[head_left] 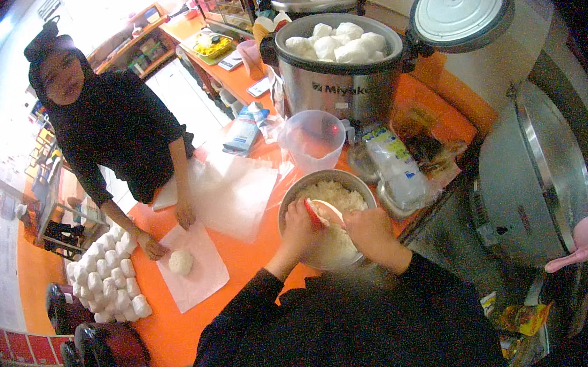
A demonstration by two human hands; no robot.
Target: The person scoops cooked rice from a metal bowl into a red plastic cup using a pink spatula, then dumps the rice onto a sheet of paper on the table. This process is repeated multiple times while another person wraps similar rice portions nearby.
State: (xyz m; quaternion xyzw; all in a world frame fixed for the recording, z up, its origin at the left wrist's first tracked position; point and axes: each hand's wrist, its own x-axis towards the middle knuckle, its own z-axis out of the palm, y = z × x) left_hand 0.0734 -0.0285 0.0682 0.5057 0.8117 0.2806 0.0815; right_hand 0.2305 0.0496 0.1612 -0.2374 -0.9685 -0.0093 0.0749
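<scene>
A round metal bowl (pixel 281 205) of cooked white rice (pixel 344 192) stands before me on the orange table. Over the rice, my left hand (pixel 298 229) holds a small red cup or bowl (pixel 316 214) tilted on its side. My right hand (pixel 376 236) is closed around a pale utensil (pixel 334 211), like a rice paddle, that meets the red vessel's opening. Its handle is hidden in my fist. Just beyond the bowl stands a clear plastic measuring jug (pixel 314 140).
A co-worker (pixel 116 125) reaches over a paper sheet (pixel 198 286) bearing a rice portion (pixel 181 263). Wrapped white bundles (pixel 111 283) are piled at left. A Miyako rice cooker (pixel 338 93) full of white bundles stands behind; a plastic pack (pixel 397 169) lies right; a pink rice paddle (pixel 582 242) is far right.
</scene>
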